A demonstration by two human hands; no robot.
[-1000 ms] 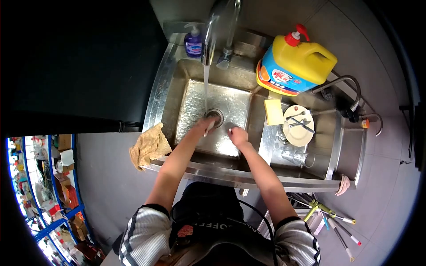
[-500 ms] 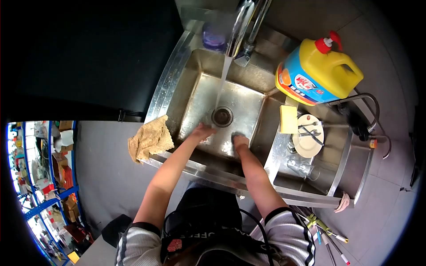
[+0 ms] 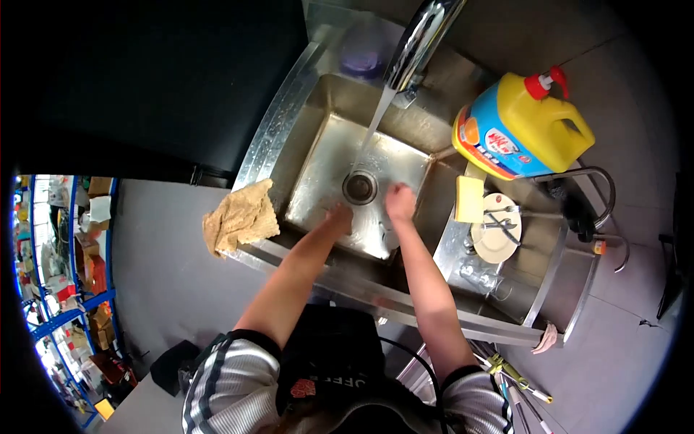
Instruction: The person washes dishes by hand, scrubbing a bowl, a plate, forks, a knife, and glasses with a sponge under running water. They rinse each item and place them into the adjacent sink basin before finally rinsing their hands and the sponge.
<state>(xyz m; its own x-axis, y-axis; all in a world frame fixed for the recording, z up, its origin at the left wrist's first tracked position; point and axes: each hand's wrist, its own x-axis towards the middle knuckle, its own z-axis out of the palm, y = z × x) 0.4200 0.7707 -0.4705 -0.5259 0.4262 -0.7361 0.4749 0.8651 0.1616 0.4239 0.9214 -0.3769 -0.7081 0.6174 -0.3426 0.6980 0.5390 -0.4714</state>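
Both bare hands are low inside a steel sink basin. My left hand is over the basin floor, just nearer to me than the round drain; its fingers are blurred and partly hidden. To the right of the drain, my right hand has its fingers curled in, with nothing visible in them. Water runs from the chrome faucet down toward the drain. On the basin's left front corner lies a tan cloth.
Right of the basin are a yellow sponge, a plate with cutlery on it, and glassware in a second basin. A large yellow detergent bottle stands behind them. A purple container is at the back left.
My right hand has moved farther from me, up beside the drain, and its fingers are curled. My left hand has shifted slightly right and nearer. The water still runs; the view has shifted slightly.
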